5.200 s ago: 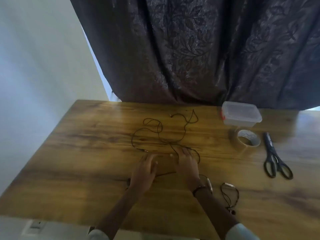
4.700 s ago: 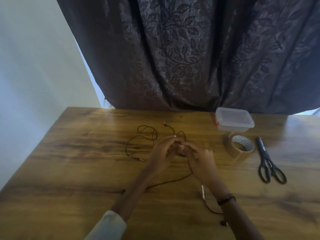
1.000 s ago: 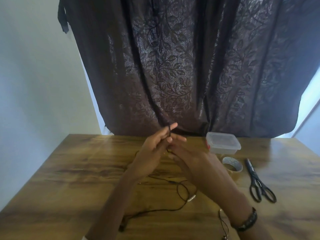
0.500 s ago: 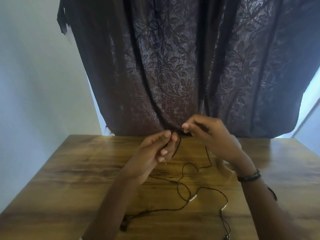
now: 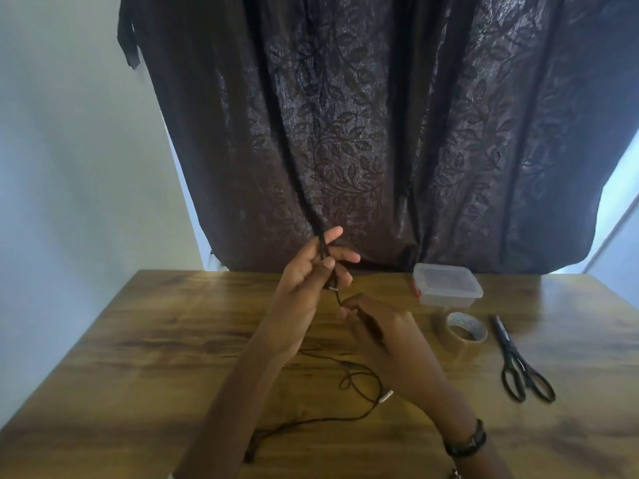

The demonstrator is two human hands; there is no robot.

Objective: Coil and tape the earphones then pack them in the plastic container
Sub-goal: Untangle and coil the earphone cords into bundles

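Since half a second back, right hand has dropped from up by the curtain to just over the table, so the container and tape are visible again. From my remote seat: left hand is raised, fingers stretched out, with the earphones cord wrapped around them and the thumb pressing the wraps down. Right hand sits just below it, fingertips pinching the cord that runs from the wraps. Most of the wire lies loose on the table under both wrists, with a small pale piece on it near the right forearm. Plastic container, lid on, sits far right by the curtain; tape roll just in front of it, scissors to the right of the tape.
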